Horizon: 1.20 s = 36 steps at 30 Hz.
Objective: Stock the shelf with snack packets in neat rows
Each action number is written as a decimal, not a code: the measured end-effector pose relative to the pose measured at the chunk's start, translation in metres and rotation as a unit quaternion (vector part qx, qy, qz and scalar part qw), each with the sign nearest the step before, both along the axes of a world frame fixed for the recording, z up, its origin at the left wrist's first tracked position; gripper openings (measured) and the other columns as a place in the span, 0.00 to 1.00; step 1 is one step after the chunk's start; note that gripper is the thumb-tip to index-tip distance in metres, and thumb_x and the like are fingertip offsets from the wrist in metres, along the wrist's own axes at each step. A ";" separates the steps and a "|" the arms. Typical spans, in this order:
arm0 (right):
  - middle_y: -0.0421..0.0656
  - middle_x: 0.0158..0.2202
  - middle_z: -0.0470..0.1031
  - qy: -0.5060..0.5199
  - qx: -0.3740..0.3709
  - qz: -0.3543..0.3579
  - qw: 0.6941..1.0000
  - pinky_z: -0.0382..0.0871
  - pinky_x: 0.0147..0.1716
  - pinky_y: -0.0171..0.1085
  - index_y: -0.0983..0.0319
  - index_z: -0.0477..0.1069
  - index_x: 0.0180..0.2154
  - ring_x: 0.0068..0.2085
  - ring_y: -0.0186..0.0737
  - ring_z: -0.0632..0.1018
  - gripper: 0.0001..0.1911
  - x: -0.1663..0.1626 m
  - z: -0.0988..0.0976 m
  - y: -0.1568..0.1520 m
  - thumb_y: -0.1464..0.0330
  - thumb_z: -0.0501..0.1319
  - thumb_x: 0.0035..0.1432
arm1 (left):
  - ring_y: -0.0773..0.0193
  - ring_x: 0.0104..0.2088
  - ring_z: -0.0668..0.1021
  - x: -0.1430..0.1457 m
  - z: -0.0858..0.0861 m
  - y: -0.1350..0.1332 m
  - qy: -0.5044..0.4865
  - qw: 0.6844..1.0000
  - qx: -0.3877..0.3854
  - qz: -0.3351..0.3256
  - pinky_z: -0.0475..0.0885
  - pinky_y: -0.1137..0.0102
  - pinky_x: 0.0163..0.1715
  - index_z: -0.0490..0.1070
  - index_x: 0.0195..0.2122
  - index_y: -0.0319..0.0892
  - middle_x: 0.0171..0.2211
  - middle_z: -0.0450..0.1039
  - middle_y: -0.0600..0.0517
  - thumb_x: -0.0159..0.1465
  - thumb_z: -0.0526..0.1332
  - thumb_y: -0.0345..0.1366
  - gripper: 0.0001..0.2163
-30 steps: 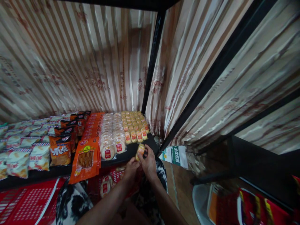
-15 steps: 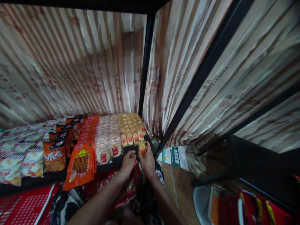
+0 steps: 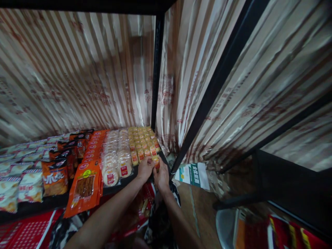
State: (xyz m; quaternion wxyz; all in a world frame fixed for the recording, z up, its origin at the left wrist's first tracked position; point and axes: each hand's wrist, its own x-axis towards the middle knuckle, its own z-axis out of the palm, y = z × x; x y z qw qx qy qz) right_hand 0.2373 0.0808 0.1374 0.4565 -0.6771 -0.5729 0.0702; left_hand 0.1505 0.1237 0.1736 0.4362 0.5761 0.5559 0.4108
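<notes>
My right hand [image 3: 161,175] holds a small yellow packaged cake [image 3: 156,160] with a red and white label, fingers closed around its right side. It is upright at the front of the rows of matching small packs [image 3: 141,141] on the black shelf. My left hand [image 3: 145,169] is close against the pack's left side, its fingers curled together. Whether those fingertips grip the pack or something else is hidden. Left of the hands stand rows of round pale biscuits in clear wrap [image 3: 111,176] with red labels.
Orange snack bags [image 3: 84,185], brown-and-black bags [image 3: 55,178] and white bags [image 3: 30,186] line the shelf leftward. A red basket [image 3: 23,226] sits below. A black post [image 3: 158,69] and slanted bar [image 3: 207,91] frame the corner before striped sheeting. A printed sheet [image 3: 193,175] lies right.
My right hand has moved the small packaged cake slightly up and left toward the front row. My left hand has come up beside it. The view has shifted a little.
</notes>
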 end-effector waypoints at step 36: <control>0.56 0.64 0.50 -0.003 0.039 -0.037 0.999 0.55 0.57 0.53 0.69 0.52 0.61 0.64 0.50 0.52 0.32 -0.006 -0.029 0.006 0.73 0.49 0.54 | 0.67 0.34 0.75 0.031 0.012 0.029 0.170 0.985 0.031 -0.029 0.68 0.73 0.36 0.69 0.44 0.41 0.33 0.74 0.52 0.58 0.59 0.30 0.12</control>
